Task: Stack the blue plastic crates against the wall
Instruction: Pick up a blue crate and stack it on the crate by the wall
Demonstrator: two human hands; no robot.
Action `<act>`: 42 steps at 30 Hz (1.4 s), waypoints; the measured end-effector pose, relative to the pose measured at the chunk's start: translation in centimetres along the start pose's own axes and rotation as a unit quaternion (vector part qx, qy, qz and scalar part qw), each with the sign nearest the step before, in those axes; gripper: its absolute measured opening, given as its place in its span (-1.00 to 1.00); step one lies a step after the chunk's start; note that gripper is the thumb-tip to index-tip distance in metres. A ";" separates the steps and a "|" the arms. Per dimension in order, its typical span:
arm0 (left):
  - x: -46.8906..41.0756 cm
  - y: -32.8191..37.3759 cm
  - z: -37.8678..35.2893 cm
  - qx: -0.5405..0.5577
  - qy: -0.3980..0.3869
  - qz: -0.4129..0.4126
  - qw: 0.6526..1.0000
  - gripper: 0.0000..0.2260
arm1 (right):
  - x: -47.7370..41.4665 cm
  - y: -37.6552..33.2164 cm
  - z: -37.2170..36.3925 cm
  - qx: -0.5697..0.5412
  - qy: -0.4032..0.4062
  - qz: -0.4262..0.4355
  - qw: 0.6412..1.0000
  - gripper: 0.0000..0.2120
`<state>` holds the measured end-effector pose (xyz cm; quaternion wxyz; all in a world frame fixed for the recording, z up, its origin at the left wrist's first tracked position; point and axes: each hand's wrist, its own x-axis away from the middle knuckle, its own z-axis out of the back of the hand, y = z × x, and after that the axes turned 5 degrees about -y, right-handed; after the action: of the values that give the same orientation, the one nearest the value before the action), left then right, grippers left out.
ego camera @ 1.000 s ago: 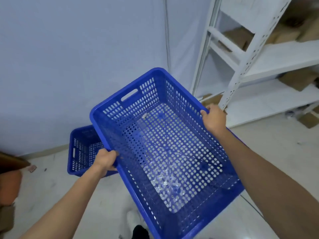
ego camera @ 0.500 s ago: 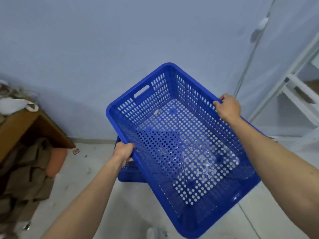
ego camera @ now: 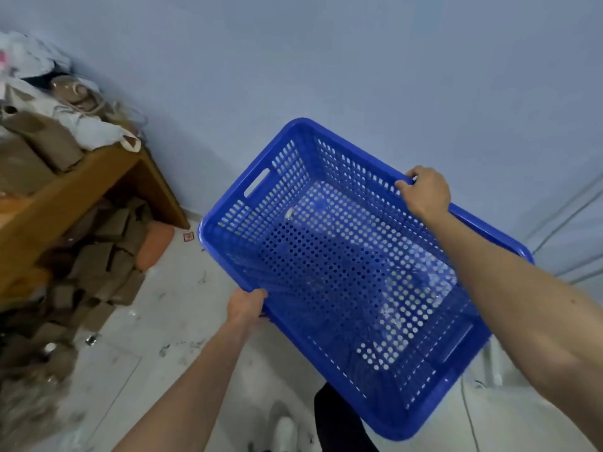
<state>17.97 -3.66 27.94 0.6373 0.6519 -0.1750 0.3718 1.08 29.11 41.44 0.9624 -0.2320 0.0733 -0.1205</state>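
A: Two hands on one crate (ego camera: 346,275), that's the frame. Left hand (ego camera: 245,305) is clenched on the near-left long rim, right hand (ego camera: 424,190) is clenched on the far-right long rim.

B: Where's the crate sitting?

A: It isn't, it's held in the air between the hands, tilted, open top facing the camera, above the floor (ego camera: 182,308) and close to the wall (ego camera: 359,66). Something dark blue shows through the holes in its bottom, could be a second crate below, can't tell.

B: Handling notes?

A: Empty, perforated plastic, so I'd judge it light and stiff, maybe a little flex along the long sides. Smooth rim, could slip if held loosely. The rolled rim is a fine hold, opposite sides keep it balanced. The slot handle (ego camera: 257,182) on the far short end is free, neither hand is in it.

B: Anything else nearby?

A: Wooden counter (ego camera: 75,190) at left with clutter on it, brown cardboard packs (ego camera: 98,265) heaped below. Well apart from the crate.
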 end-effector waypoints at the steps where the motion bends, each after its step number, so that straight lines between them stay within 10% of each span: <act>1: -0.8 -0.2 -0.3 0.007 0.005 0.011 1.000 -0.75 | -1.3 -0.1 -1.3 0.008 -0.008 0.011 1.000 -0.74; 20: -12.9 -3.8 -10.0 0.110 0.127 0.193 0.967 -0.97 | -17.8 2.4 -21.2 0.142 -0.226 0.155 0.951 -0.69; 42: -19.4 -6.1 -12.6 0.125 0.120 0.206 0.963 -0.90 | -21.9 6.8 -31.7 0.211 -0.221 0.165 0.938 -0.68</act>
<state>6.13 4.50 8.82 0.4763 0.6268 -0.1798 0.5899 -24.86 27.24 12.21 0.9876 -0.0290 -0.1309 0.0820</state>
